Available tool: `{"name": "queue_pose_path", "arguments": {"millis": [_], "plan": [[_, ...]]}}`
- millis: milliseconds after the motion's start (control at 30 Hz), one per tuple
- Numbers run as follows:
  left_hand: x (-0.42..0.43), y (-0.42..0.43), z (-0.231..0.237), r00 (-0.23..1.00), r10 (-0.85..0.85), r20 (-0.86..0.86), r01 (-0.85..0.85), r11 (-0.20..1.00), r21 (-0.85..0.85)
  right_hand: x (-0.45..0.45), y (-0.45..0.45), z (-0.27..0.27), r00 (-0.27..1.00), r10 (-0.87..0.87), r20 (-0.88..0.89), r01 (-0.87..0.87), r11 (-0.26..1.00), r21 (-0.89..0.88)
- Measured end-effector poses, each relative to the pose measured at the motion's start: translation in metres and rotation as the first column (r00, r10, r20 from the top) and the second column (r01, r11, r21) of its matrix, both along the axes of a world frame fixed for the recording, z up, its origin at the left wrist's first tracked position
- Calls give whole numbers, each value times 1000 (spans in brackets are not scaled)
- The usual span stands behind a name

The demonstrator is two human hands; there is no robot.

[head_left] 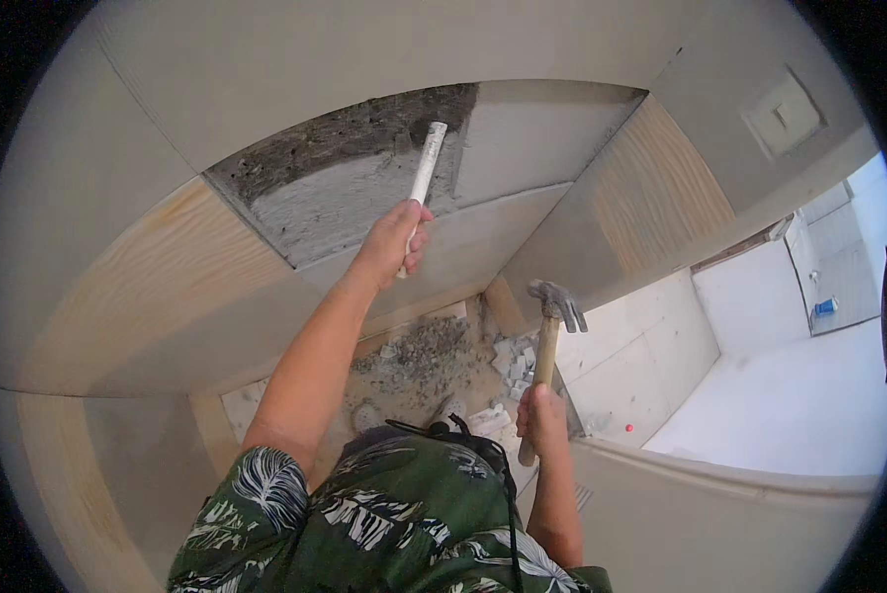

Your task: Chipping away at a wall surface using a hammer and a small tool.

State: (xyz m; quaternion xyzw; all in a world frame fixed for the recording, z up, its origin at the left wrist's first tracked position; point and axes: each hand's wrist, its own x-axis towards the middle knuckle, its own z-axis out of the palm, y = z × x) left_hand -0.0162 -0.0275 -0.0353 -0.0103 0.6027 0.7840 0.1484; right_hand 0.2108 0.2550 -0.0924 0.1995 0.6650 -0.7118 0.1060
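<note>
My left hand [395,241] grips a white, chisel-like bar [429,154] near its lower end. The bar's upper end overlaps a bared patch of wall [325,196], rough grey with a dark band along the top; whether it touches the wall I cannot tell. In my right hand [545,421] is a claw hammer [546,348], held low on its wooden handle. Its metal head points up, apart from the bar, with the claw to the right.
Large wall tiles [406,44] surround the bared patch, some with wood-grain bands [658,178]. Dark rubble [421,348] and broken tile pieces [519,367] litter the floor by my feet. A wall switch plate [783,113] sits at upper right. Beyond an opening lies a pale tiled floor [636,356].
</note>
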Motion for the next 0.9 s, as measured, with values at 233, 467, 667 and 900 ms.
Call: {"name": "queue_pose_path", "arguments": {"millis": [233,467,667,900], "plan": [[-5,3,1,992,25,127,-45,987,157,-7,6,-8,997,66,39,-65,998,-17],[-2,-9,14,987,6,159,-29,990,140,-24,9,-5,988,150,37,-150,988,19],[-3,-13,18,994,3,109,-7,999,34,-33,1,12,980,192,52,-196,977,86],[-5,0,14,994,38,99,-34,998,-45,-57,-53,42,914,269,-304,-69,840,538]]}}
